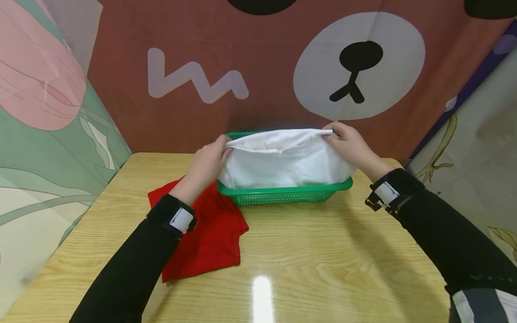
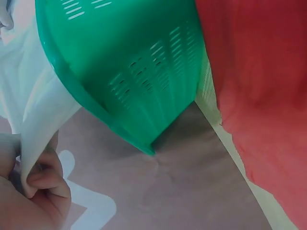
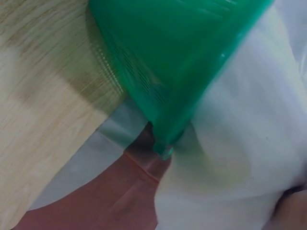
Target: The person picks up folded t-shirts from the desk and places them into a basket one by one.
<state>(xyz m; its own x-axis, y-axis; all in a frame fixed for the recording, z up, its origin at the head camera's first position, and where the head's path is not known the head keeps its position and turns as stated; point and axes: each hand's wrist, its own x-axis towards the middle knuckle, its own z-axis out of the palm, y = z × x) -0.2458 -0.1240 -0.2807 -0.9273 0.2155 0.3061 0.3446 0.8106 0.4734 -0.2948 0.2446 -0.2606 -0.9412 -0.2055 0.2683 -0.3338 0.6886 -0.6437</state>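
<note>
Wooden table (image 1: 307,269) with glare spot, brown bear-face backdrop (image 1: 282,67), tulip-print cloth (image 1: 44,112) on left wall

The cloth (image 1: 282,163) at the table's twelve o'clock is plain white; the basket (image 1: 282,194) under it is green with slotted walls. The cloth (image 1: 210,237) at nine o'clock of the basket is solid red. The table (image 1: 323,269) is pale yellow wood grain. The backdrop (image 1: 262,67) is brown-red with a white zigzag and muzzle, black nose. Sleeves (image 1: 133,269) are black.
</note>
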